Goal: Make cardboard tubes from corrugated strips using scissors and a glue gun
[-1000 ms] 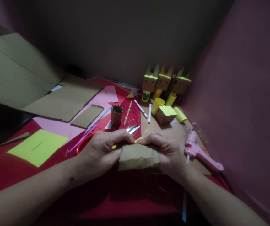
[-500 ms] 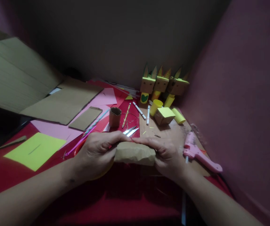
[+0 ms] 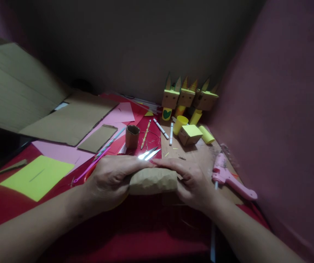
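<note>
- Evidently, the widest area is taken up by a red-covered counter [image 3: 135,235], on which the other things are spread.
- At the left, a large pale cardboard panel [image 3: 17,87] is tilted upward, with a flat cardboard sheet [image 3: 72,115] laid beside it.
- The right part of the counter is covered by a brown board [image 3: 198,157].
- Nearer the front left, a yellow sheet [image 3: 53,168] bearing a short dark line is laid flat.
- A curved, creased cardboard piece [image 3: 153,181] is held in front, between the left hand [image 3: 107,177] and the right hand [image 3: 192,179]; each grip is closed on one end, and the uppermost digits are brought together at its far edge.
- To the right of the right hand, a pink glue gun [image 3: 224,176] is laid on the board.
- Farther back, three box-headed figures [image 3: 170,98] are stood in a row, with a yellow-topped box [image 3: 189,138] placed before them.
- Just beyond the hands, scissors [image 3: 147,155] are partly hidden; only the blades are clearly shown.
- Behind these, an open cardboard tube [image 3: 132,139] is stood upright.
- Beside it, a patterned pencil [image 3: 146,133] is laid.
</note>
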Available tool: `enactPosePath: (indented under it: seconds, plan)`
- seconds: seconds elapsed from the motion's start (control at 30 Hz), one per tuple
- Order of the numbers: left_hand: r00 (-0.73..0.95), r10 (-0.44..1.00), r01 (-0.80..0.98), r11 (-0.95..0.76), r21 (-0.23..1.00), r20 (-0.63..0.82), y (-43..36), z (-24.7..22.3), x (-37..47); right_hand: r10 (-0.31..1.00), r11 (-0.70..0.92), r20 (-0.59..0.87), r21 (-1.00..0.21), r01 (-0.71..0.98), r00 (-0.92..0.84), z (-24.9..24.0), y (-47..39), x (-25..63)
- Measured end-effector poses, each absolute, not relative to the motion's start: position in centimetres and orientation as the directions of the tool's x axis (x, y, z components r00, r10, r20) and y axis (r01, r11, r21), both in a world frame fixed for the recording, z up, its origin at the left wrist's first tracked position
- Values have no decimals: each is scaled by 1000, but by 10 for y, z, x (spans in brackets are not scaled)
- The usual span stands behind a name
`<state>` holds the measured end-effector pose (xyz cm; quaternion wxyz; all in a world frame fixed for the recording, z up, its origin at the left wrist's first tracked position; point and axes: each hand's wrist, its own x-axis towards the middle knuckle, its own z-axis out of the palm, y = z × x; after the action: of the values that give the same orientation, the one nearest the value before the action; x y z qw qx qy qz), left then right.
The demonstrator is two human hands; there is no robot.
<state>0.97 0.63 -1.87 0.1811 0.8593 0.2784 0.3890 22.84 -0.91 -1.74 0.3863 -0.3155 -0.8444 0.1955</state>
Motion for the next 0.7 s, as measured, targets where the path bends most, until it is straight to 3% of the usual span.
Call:
enactPosePath:
  seconds: [0.17, 0.4, 0.7]
  plan:
    - [525, 648, 256, -738, 624, 551, 6, -18, 13, 692, 713, 552, -623, 322, -465, -17, -13, 227]
    - [485, 745, 177, -596, 783, 457, 6, -15, 14, 794, 582, 471, -772, 257, -384, -23, -9, 225]
    - [473, 742, 196, -615, 764, 476, 4, -15, 13, 833, 519, 418, -817, 250, -362, -22, -12, 222]
